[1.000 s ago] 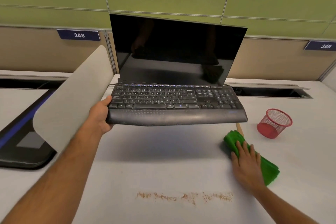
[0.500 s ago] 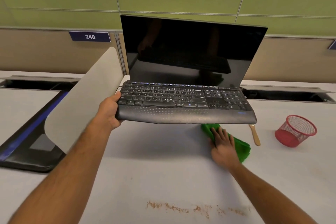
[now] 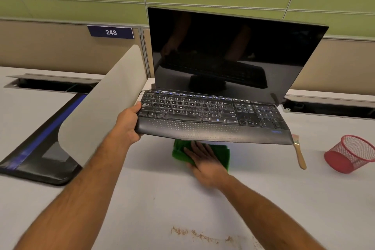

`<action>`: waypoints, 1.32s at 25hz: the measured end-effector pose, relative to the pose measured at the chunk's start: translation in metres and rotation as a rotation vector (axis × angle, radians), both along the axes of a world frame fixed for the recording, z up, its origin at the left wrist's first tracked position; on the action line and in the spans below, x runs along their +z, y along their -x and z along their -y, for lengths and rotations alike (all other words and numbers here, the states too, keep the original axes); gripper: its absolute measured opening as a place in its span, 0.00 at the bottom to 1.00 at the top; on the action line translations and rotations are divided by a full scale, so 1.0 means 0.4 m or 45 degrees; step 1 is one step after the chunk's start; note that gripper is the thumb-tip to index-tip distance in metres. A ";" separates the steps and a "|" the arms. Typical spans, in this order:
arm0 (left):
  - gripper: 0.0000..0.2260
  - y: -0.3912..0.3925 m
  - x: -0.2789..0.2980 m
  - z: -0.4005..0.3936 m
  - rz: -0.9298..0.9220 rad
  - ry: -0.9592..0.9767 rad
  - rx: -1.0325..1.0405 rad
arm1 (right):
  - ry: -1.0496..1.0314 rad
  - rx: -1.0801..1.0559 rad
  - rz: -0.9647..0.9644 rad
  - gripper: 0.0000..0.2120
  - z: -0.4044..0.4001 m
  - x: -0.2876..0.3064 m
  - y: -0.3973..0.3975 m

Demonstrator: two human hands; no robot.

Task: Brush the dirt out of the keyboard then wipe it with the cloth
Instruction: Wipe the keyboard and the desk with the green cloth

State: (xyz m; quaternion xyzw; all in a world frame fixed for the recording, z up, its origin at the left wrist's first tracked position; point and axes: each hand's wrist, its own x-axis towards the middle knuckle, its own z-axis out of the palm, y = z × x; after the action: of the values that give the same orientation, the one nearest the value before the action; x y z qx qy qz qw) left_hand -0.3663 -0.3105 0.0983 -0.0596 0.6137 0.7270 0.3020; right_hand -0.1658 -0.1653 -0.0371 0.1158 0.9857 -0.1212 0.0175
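Near edge of the desk (image 3: pixel 142 209): a thin line of brown dirt (image 3: pixel 194 234) lay well in front of the keyboard. So brushing looked done, judging by that.

Right hand (image 3: pixel 205 160) lay flat on the green cloth (image 3: pixel 223 154), fingers straight and pressing down, nothing gripped. The cloth sat on the desk just under the keyboard's front edge, left of centre. The hand was motion-blurred.

Left hand (image 3: pixel 129 123) was clamped on the left end of the black keyboard (image 3: pixel 213 116), thumb on top by the keys, fingers hidden underneath. The keyboard was held off the desk, roughly level, right end unsupported.

Wooden-handled brush (image 3: pixel 299 152) lay on the desk at the keyboard's right end, bristles under the corner. Red mesh basket (image 3: pixel 349 154) lay tipped on its side further right of the keyboard. Dark monitor (image 3: pixel 233 53) stood just behind the keyboard. Curved divider panel (image 3: pixel 101 107) stood to the keyboard's left.

Step in hand, my read: the cloth stage, wiping the desk beneath the lifted keyboard. Next move calls for closing the fingers on the cloth, lifting it, and wiping the keys; the dirt line also needs clearing.
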 end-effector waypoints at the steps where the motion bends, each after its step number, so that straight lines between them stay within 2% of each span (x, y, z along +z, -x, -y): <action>1: 0.11 0.003 -0.007 0.005 0.004 0.004 0.005 | 0.006 0.057 0.027 0.27 0.019 0.002 0.012; 9: 0.11 -0.001 -0.051 0.045 0.034 0.020 0.020 | 0.062 0.549 0.081 0.26 0.171 0.022 0.053; 12: 0.11 -0.015 -0.060 0.063 0.036 0.025 0.030 | 0.240 0.676 0.075 0.27 0.209 0.028 0.040; 16: 0.11 -0.045 -0.075 0.089 0.058 0.028 0.035 | 0.650 0.565 0.093 0.26 0.214 0.040 -0.006; 19: 0.11 -0.071 -0.085 0.102 0.075 0.023 0.016 | 0.796 0.440 0.045 0.25 0.218 0.036 -0.047; 25: 0.12 -0.112 -0.131 0.125 0.084 0.032 -0.036 | 0.881 0.242 -0.097 0.22 0.221 0.028 -0.146; 33: 0.10 -0.206 -0.168 0.133 0.110 0.051 0.033 | 0.899 0.114 -0.126 0.24 0.125 0.018 -0.322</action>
State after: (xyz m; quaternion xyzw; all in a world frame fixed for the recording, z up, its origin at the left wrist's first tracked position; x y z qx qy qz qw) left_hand -0.2839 -0.3637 0.0310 -0.1050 0.6136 0.7153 0.3175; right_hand -0.0370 -0.2155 -0.0299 0.0532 0.8869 -0.4587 0.0138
